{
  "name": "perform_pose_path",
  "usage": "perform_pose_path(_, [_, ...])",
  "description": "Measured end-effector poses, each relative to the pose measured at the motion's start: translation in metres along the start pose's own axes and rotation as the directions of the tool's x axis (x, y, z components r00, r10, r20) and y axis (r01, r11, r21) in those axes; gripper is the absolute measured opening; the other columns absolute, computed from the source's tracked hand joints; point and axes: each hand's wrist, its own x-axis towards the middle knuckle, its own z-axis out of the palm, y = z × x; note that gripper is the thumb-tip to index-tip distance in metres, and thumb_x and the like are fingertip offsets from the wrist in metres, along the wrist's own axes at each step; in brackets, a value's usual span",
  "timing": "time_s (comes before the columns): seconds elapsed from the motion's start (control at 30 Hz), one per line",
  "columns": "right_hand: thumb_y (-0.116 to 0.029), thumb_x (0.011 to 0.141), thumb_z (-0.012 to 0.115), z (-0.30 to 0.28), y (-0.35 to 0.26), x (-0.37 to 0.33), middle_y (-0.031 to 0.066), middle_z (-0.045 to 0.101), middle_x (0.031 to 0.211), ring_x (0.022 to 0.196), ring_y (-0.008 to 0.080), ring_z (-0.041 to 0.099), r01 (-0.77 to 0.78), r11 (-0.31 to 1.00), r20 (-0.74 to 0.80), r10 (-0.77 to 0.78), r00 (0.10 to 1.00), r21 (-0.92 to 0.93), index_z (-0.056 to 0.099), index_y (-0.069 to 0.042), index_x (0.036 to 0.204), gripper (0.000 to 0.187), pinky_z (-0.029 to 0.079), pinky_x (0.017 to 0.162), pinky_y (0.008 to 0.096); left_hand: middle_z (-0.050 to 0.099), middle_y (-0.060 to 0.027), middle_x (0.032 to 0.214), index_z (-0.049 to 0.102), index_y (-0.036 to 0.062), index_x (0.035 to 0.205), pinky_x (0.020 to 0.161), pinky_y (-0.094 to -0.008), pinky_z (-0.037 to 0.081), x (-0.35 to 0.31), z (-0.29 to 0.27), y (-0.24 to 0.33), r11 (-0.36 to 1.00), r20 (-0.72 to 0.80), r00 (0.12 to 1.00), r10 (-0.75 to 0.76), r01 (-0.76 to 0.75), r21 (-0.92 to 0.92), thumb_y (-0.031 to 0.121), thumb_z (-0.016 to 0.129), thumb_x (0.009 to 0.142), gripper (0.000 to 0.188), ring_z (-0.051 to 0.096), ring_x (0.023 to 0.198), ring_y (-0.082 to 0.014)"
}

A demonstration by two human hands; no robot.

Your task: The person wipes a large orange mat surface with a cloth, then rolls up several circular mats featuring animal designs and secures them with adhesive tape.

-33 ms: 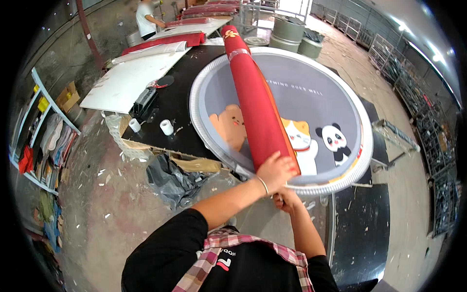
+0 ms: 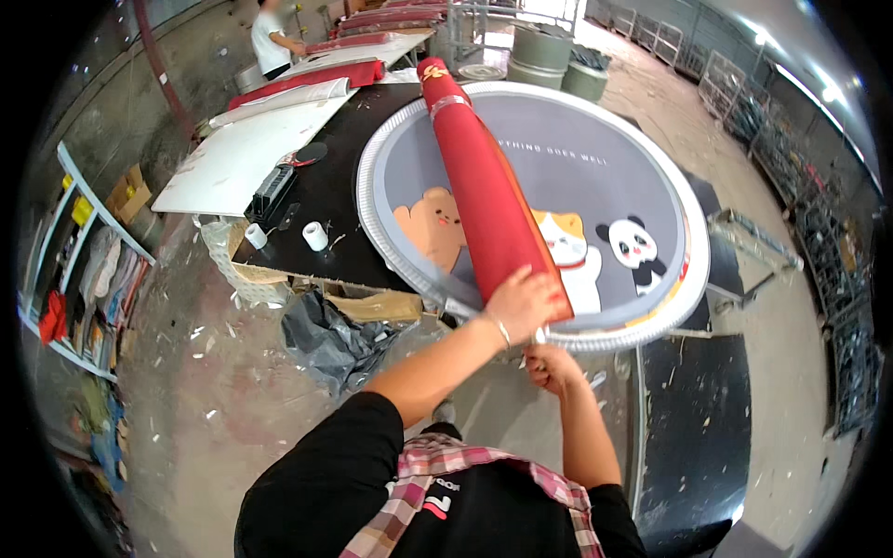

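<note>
A rolled red mat (image 2: 484,191) with a clear band near its far end lies across a stack of round mats. The top round mat (image 2: 549,121) is grey, with a cartoon bear, a cat and a panda; a pale ribbed rim surrounds the stack. My left hand (image 2: 521,302) rests on the near end of the roll, palm down, fingers stretched out over it. Just below that end, past the stack's near edge, my right hand (image 2: 555,368) is closed. A small whitish bit shows between it and the roll; what the fingers hold is hidden.
Two white tape rolls (image 2: 315,236), a black device (image 2: 274,193) and a dark round-headed tool (image 2: 310,154) lie on the black table (image 2: 349,130). A white board (image 2: 233,158) bears more rolls, near another person (image 2: 270,42). Black plastic (image 2: 330,344) lies below the table edge.
My right hand has drawn slightly down from the roll's near end, and a whitish bit now shows between them. My left hand stays on the roll. The whole view has shifted a little.
</note>
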Motion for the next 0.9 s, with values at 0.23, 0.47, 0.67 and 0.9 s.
perform_pose_path(0.23, [-0.026, 0.065, 0.054, -0.055, 0.139, -0.199, -0.0011, 0.043, 0.049, 0.045, 0.0089, 0.038, -0.061, 0.857, -0.286, -0.103, 0.953, -0.512, 0.047, -0.009, 0.055, 0.022, 0.03, 0.041, 0.0252, 0.053, -0.0036, 0.111, 0.055, 0.012, 0.104, 0.097, -0.0391, 0.028, 0.011, -0.007, -0.002, 0.984, 0.03, 0.994, -0.109, 0.112, -0.142, 0.029, 0.057, 0.074, 0.035, 0.044, 0.111, -0.0188])
perform_pose_path(0.47, [-0.019, 0.061, 0.067, -0.14, 0.292, -0.391, 0.0013, 0.054, 0.064, 0.059, 0.0127, 0.05, -0.493, 0.851, -0.138, 0.474, 0.869, -0.183, 0.058, -0.004, 0.074, 0.023, 0.04, 0.055, 0.0273, 0.056, -0.0071, 0.107, 0.058, 0.0103, 0.1, 0.095, -0.04, 0.029, 0.03, -0.004, -0.001, 0.933, 0.108, 0.993, -0.045, 0.081, -0.351, 0.024, 0.051, 0.078, 0.027, 0.046, 0.108, -0.0223])
perform_pose_path(0.67, [-0.026, 0.065, 0.061, -0.031, 0.09, -0.149, 0.0213, 0.059, 0.086, 0.079, 0.034, 0.058, -0.092, 0.455, -0.314, -0.441, 0.841, -0.886, 0.046, -0.006, 0.107, 0.049, 0.046, 0.07, 0.0417, 0.06, -0.0077, 0.094, 0.062, 0.0095, 0.089, 0.083, -0.0371, 0.039, 0.044, 0.001, -0.005, 0.941, 0.08, 0.996, 0.033, -0.004, -0.339, 0.019, 0.053, 0.074, 0.02, 0.054, 0.093, -0.0235])
perform_pose_path(0.9, [-0.017, 0.074, 0.048, -0.005, 0.068, -0.127, 0.0165, 0.06, 0.089, 0.084, 0.0328, 0.058, -0.343, 0.413, -0.514, -0.438, 0.737, -0.844, 0.053, -0.005, 0.091, 0.021, 0.046, 0.073, 0.0418, 0.061, -0.0083, 0.086, 0.063, 0.0099, 0.084, 0.075, -0.0375, 0.043, 0.053, 0.015, -0.007, 0.934, 0.091, 0.995, 0.049, -0.013, -0.358, 0.02, 0.053, 0.072, 0.018, 0.056, 0.084, -0.0265])
